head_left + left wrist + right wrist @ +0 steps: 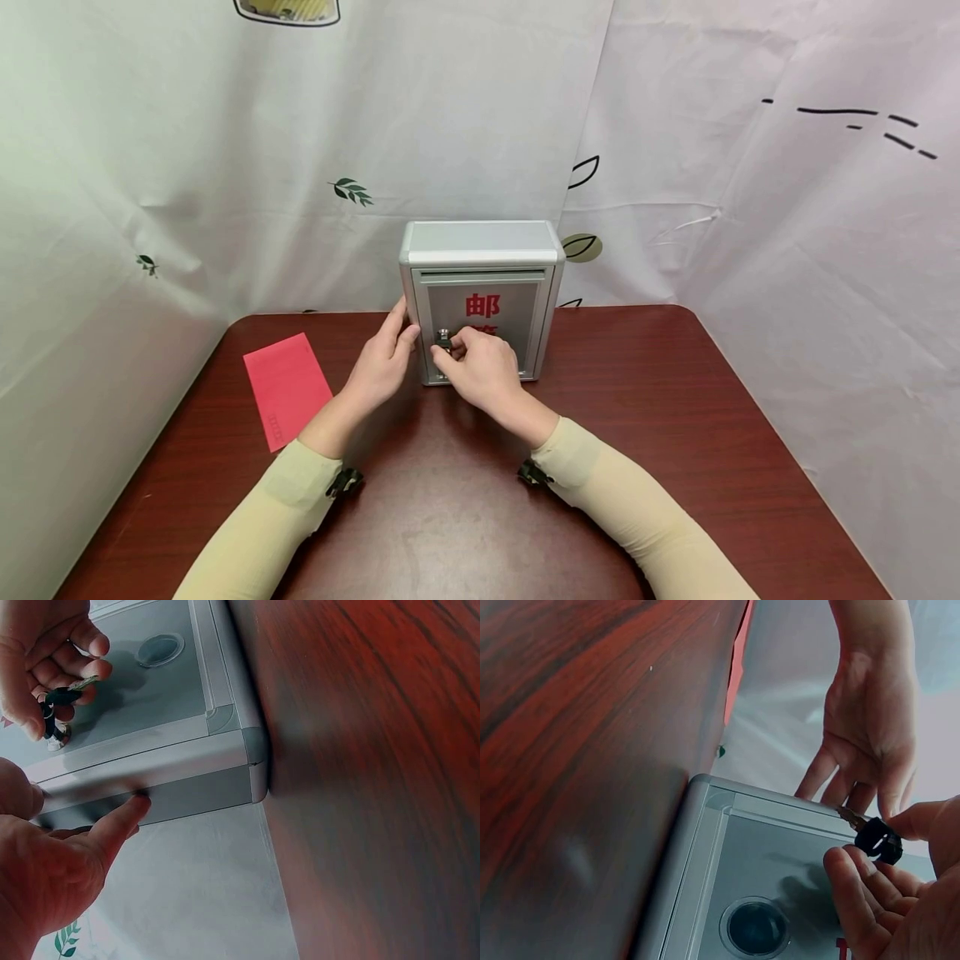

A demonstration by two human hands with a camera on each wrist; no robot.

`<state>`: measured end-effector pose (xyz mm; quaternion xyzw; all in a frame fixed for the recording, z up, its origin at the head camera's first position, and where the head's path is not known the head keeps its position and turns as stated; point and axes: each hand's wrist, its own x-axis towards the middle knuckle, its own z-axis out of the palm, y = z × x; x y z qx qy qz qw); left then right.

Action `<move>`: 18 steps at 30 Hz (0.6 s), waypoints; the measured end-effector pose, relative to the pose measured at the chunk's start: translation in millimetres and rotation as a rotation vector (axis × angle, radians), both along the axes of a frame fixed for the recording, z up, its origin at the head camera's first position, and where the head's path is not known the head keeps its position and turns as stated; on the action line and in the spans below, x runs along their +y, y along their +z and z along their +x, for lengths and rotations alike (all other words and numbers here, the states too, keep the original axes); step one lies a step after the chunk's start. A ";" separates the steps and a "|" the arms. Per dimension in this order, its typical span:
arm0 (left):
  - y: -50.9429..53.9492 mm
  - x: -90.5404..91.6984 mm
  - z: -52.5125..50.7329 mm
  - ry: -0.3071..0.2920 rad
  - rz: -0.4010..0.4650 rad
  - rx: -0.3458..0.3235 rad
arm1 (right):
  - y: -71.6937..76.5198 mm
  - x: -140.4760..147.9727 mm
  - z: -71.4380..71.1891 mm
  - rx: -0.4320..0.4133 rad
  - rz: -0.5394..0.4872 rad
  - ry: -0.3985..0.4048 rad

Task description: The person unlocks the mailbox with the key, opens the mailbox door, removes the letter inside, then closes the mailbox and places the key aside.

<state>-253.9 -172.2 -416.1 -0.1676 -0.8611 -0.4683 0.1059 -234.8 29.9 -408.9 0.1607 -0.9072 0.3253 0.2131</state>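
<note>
A silver-grey mailbox [483,242] with red characters on its front panel stands upright on the table. Flat along its left side lie the straight fingers of my left hand [384,358], with the thumb by the front edge. At the lock [58,739] on the front panel, my right hand [483,367] pinches a black-headed key [877,840] between thumb and fingers. A metal blade [850,817] shows beside the black head; whether a key sits inside the lock cannot be told. The right hand covers part of the red characters in the head view.
A red envelope [288,387] lies on the dark red-brown table [465,533], left of the mailbox and partly behind the left forearm. White printed cloth [480,125] hangs behind the table and along both sides. A round window [756,928] sits low in the mailbox front.
</note>
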 end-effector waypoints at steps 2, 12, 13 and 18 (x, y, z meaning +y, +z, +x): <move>0.4 0.0 0.2 -0.002 0.001 -0.006 | 0.3 -0.3 1.5 0.001 -0.004 0.005; 0.2 -0.2 0.0 -0.004 0.021 -0.013 | 7.1 -2.7 16.2 -0.100 -0.001 0.083; 0.0 -0.1 -0.1 -0.003 0.020 -0.010 | 7.9 -2.2 17.7 -0.128 -0.011 0.094; -0.6 0.0 0.4 0.008 0.016 0.001 | 9.5 2.8 23.5 -0.273 -0.045 0.155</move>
